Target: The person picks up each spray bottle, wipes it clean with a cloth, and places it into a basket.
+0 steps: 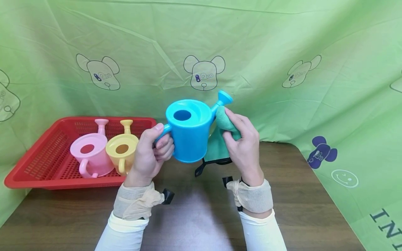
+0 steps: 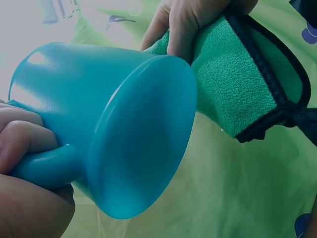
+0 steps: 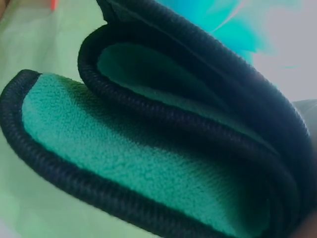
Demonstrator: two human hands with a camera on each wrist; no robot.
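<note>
In the head view a blue toy watering can (image 1: 191,139) is held up above the table, its spout pointing right. My left hand (image 1: 150,153) grips its handle, fingers curled round it; the left wrist view shows the can's base (image 2: 148,144) turned to the camera. My right hand (image 1: 243,146) pinches a green cloth (image 1: 224,120) with black edging against the can's spout. The cloth hangs in folds below the fingers, and its folded edge (image 3: 148,208) fills much of the right wrist view. Part of the cloth is hidden behind the can.
On the left of the wooden table (image 1: 301,209) stands a red plastic basket (image 1: 41,153). Inside it are a pink watering can (image 1: 100,160) and a yellow watering can (image 1: 125,157), side by side. A green curtain (image 1: 251,42) with printed bear heads hangs behind and at the right.
</note>
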